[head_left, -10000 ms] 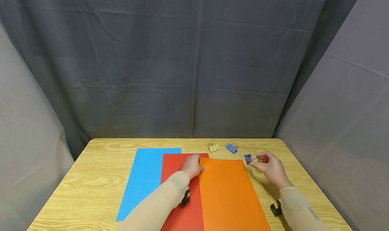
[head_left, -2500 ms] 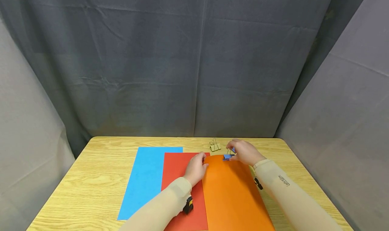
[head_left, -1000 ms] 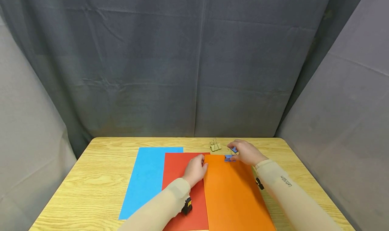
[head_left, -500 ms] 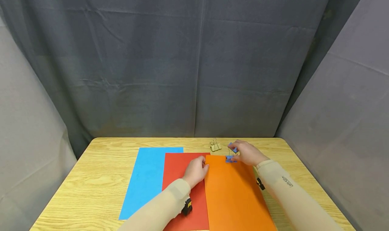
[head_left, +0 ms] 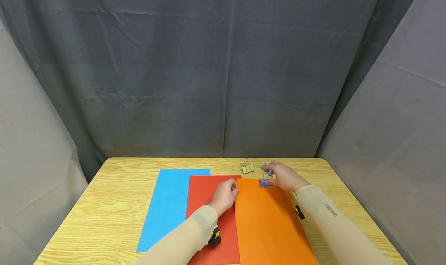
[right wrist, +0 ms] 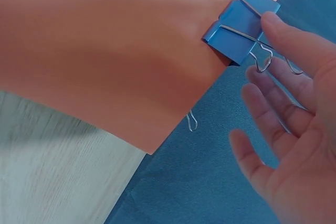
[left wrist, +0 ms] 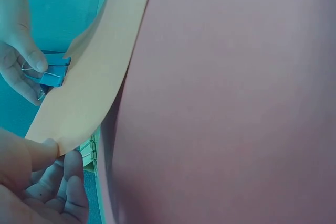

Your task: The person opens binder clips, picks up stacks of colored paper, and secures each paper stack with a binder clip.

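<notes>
My left hand (head_left: 223,197) pinches the top left corner of an orange sheet of paper (head_left: 271,226) between thumb and fingers; the left wrist view shows that corner bent upward. At the sheet's top edge, a blue binder clip (head_left: 263,183) sits over the paper, its wire handles pointing away from it. My right hand (head_left: 283,176) holds this clip, with the thumb (right wrist: 281,27) on its side and the other fingers spread below the handles in the right wrist view. Under the orange sheet's left side lies a red sheet (head_left: 205,187), which overlaps a light blue sheet (head_left: 163,207).
Just behind the held clip lies a second blue binder clip (head_left: 266,169), partly covered by the right fingers. To its left is a yellow binder clip (head_left: 247,168). The wooden table (head_left: 87,210) ends at a grey curtain (head_left: 167,83).
Ten seconds ago the right hand held the blue binder clip off the orange sheet's right side; now it is on the top edge. Lately clip, right hand and sheet shifted slightly right.
</notes>
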Motion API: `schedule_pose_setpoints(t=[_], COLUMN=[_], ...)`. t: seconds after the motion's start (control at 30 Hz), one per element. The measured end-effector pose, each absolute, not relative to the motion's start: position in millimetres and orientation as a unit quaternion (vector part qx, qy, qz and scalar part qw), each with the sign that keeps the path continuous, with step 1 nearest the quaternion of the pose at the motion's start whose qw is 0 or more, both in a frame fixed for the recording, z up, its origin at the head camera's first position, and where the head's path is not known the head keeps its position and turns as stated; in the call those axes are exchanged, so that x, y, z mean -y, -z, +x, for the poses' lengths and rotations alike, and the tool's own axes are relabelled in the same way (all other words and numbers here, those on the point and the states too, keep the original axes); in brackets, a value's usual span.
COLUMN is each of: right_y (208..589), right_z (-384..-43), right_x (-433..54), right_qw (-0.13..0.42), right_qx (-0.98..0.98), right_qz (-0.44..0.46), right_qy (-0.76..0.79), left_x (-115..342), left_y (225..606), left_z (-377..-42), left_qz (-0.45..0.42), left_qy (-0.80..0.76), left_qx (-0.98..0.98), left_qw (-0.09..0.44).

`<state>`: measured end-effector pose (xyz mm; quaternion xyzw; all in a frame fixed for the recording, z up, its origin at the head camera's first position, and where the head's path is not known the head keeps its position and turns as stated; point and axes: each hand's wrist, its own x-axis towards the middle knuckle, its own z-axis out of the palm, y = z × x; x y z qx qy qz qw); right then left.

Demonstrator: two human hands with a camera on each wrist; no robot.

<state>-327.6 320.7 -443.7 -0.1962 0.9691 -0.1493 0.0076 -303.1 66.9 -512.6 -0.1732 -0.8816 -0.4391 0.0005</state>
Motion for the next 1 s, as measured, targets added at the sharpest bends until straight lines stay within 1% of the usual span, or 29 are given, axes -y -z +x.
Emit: schedule_pose_setpoints(t=[0.43, 1.0], right_y=[442.8, 448.3], right_z=[-325.3, -325.7], right_x=[-324.0, -323.7], right_qw=[0.005, 0.002], right_qx=[-0.964, -0.966], right_qz=[-0.197, -0.203], right_qy=[0.176, 0.161], left_x=[-68.4, -67.9], left_y=[515.3, 512.1], left_z=[-304.4, -298.4], left_qz=[-0.17, -0.154], left_qy=[0.455, 0.449], left_qx=[0.874, 0.88], left_qw=[0.005, -0.017])
